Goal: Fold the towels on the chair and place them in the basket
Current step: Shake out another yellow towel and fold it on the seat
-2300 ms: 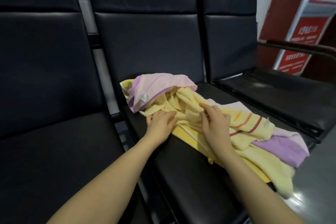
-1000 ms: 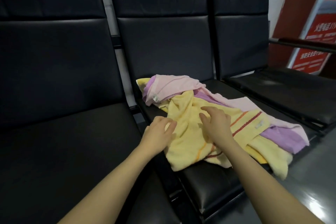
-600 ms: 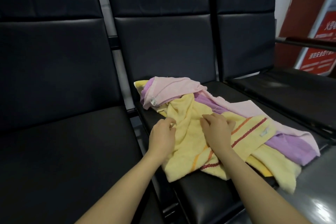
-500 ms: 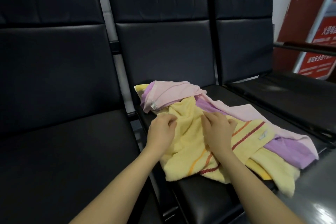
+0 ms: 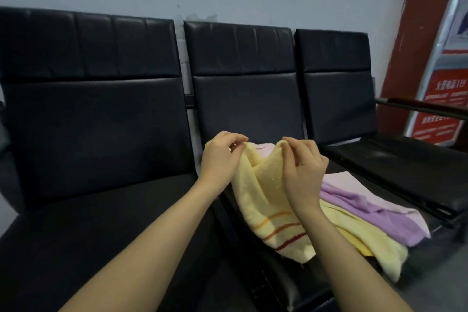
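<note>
A pale yellow towel (image 5: 263, 197) with orange and red stripes hangs lifted above the middle black chair (image 5: 243, 106). My left hand (image 5: 221, 159) pinches its upper edge on the left. My right hand (image 5: 302, 172) pinches the upper edge on the right, close beside the left. Under and to the right lie a purple and pink towel (image 5: 359, 200) and another yellow towel (image 5: 374, 243), heaped on the seat. No basket is in view.
A black chair (image 5: 96, 129) stands on the left and another (image 5: 336, 88) on the right, with a dark armrest (image 5: 425, 109). A red sign (image 5: 440, 106) leans by the wall at far right. Grey floor (image 5: 440, 278) shows at the lower right.
Both hands went from lying on the heap to pinching the yellow towel's edge and lifting it off the seat. The camera tilted up, showing the chair backs and wall.
</note>
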The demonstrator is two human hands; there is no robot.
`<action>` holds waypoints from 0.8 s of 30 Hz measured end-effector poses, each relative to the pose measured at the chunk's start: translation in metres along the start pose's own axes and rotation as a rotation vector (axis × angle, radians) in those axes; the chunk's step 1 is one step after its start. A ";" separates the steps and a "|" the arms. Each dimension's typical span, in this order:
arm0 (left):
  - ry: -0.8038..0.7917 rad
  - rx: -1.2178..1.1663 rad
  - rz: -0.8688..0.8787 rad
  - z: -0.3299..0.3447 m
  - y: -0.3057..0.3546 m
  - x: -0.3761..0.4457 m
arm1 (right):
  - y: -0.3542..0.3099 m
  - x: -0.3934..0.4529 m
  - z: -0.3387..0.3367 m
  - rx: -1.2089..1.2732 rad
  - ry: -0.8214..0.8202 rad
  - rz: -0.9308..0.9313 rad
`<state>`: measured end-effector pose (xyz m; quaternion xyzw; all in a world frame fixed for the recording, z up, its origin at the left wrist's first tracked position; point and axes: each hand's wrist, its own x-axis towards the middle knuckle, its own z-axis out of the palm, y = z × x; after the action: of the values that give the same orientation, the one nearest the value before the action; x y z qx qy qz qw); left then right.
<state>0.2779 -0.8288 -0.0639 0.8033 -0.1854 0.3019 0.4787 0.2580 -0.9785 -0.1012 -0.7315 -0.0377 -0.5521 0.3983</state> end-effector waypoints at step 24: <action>-0.092 0.649 -0.293 -0.195 -0.066 -0.172 | -0.099 -0.172 0.041 0.234 -0.857 0.122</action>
<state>0.1280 -0.6241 -0.1512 0.9443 0.0159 0.2370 0.2279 0.1739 -0.8195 -0.1943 -0.8452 -0.2183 -0.1667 0.4585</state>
